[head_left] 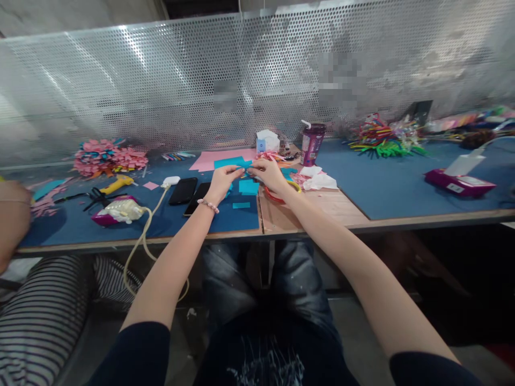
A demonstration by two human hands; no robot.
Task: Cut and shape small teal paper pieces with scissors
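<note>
Over the blue work surface, my left hand (223,181) and my right hand (269,174) meet, each pinching a small piece of blue paper (247,165) between the fingertips. A beaded bracelet circles my left wrist. Beneath and beside my hands lie a blue paper square (248,186) and a narrow blue strip (241,205). Behind them, larger blue sheets (229,162) rest on pink sheets (204,160). Partly under my right forearm sits a roll with a yellow and red rim (295,186).
Two dark phones (183,191) lie left of my hands, near a white charger (171,182) with a cable. A yellow glue gun (116,185) and pink paper flowers (100,158) sit further left. A purple cup (313,145) and crumpled tissue (319,179) stand right. A co-worker's arm (14,214) shows far left.
</note>
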